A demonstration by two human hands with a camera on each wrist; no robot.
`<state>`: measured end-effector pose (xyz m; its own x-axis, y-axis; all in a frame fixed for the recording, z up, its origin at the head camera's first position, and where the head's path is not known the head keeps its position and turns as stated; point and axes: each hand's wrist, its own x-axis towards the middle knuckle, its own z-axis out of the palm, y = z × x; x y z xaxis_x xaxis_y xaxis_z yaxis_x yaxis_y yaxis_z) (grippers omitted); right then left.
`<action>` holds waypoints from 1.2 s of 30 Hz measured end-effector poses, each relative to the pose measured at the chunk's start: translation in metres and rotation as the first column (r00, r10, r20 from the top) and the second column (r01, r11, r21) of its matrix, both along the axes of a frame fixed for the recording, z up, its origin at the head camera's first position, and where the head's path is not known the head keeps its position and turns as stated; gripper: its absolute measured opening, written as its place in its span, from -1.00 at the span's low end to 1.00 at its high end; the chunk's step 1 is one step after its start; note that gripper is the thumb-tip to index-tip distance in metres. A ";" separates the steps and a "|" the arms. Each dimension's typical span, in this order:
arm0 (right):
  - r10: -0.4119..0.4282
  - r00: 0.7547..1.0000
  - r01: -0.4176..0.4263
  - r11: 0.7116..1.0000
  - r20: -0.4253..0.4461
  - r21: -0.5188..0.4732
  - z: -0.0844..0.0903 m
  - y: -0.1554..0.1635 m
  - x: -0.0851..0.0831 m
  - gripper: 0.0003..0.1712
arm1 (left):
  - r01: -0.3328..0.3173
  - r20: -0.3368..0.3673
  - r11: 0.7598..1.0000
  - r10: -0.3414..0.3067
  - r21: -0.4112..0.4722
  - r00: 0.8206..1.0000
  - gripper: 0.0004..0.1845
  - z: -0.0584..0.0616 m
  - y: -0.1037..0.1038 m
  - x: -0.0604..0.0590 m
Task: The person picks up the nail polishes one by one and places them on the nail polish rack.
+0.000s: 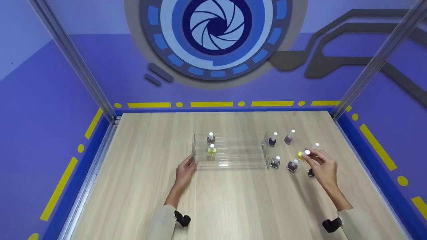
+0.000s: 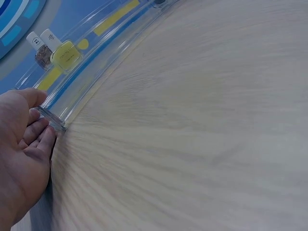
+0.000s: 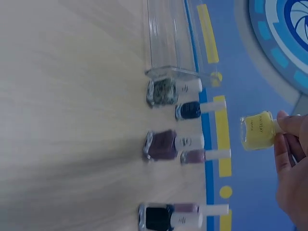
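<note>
Our right hand [image 1: 325,168] pinches the yellow nail polish bottle [image 3: 258,131] by its white cap [image 1: 307,152], over the table [image 1: 133,200] toward its right edge; our left hand [image 1: 185,171] grips the left end of the clear rack [image 1: 233,155] — a slipping pinch could topple the standing bottles [image 1: 292,166] — and the held glass looks squat, squarish, finely lettered

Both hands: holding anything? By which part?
Right hand: squarish yellow glass nail-polish bottle, pinched by its white cap. Left hand: clear, stepped plastic rack, gripped at its left end panel.
</note>
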<state>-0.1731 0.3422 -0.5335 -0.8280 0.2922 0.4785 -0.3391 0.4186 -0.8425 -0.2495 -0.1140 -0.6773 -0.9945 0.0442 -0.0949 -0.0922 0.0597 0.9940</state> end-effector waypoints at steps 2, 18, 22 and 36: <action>0.022 1.000 -0.023 0.999 0.017 0.024 0.001 -0.007 -0.002 -0.71 | -0.001 -0.010 1.000 0.001 -0.007 1.000 -0.45 0.000 0.000 0.000; 0.128 0.989 -0.127 0.992 0.077 -0.018 -0.029 -0.043 -0.030 -0.72 | 0.001 -0.003 1.000 -0.001 -0.002 1.000 -0.44 0.004 0.001 0.003; 0.225 0.973 -0.224 0.974 0.043 -0.041 -0.036 -0.051 -0.033 -0.72 | -0.017 0.010 1.000 0.017 -0.002 1.000 -0.45 0.002 0.000 0.003; 0.284 0.951 -0.286 0.958 0.126 0.000 -0.039 -0.091 -0.042 -0.70 | -0.021 0.036 1.000 0.022 -0.006 0.999 -0.45 0.002 0.001 0.000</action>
<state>-0.2150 0.2513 -0.5723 -0.9283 0.0277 0.3708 -0.3408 0.3353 -0.8783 -0.2491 -0.1127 -0.6752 -0.9912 0.0222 -0.1308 -0.1292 0.0625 0.9897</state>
